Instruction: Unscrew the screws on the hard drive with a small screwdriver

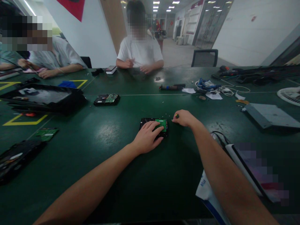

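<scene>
A hard drive (161, 124) with a green circuit board lies flat on the dark green table. My left hand (148, 137) rests across its top, fingers stretched out and spread, the thumb by the near edge. Just right of the drive, my right hand (184, 118) is closed low over the table. From its curled fingers pokes the yellow-and-black end of a screwdriver (177, 116); the rest of that tool is hidden. Several tiny screws (169, 116) lie between the drive and my right fingertips.
Another hard drive (107, 99) lies ahead left, near a black casing (47, 97). A dark device (18, 157) and a loose green board (48, 133) are at left. Cables (207, 85), a metal box (273, 115) and a phone-like device (253, 172) are at right. Co-workers sit opposite.
</scene>
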Demonstrator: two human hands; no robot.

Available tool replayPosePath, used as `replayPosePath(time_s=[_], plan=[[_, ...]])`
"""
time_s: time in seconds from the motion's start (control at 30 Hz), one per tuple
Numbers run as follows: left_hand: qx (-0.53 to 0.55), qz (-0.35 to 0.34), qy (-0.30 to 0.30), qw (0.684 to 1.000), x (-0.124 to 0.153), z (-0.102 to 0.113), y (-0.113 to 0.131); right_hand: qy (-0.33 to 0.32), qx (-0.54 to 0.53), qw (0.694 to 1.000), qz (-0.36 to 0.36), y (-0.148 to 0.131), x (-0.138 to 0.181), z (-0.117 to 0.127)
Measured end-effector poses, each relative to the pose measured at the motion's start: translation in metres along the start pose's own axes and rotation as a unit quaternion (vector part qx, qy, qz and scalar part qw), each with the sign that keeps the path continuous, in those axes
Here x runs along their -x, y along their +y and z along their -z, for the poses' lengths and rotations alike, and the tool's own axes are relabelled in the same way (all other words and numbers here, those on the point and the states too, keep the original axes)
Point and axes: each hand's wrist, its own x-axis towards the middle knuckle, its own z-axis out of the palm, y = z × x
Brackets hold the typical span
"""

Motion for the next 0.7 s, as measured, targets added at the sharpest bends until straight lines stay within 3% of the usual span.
replayPosePath(time_s=[0.2,0.43,0.7], plan=[[-0.001,0.000,0.002,1.000,-0.001,0.000,0.000,0.058,0.006,0.998,0.008,0.002,-0.002,-0.002],[0.000,0.001,0.007,1.000,-0.001,0.000,0.000,0.070,-0.001,0.995,0.069,-0.003,-0.004,-0.016],[-0.002,0.000,0.009,1.000,-0.001,0.000,0.000,0.164,-0.003,0.986,0.042,-0.002,-0.009,-0.022]])
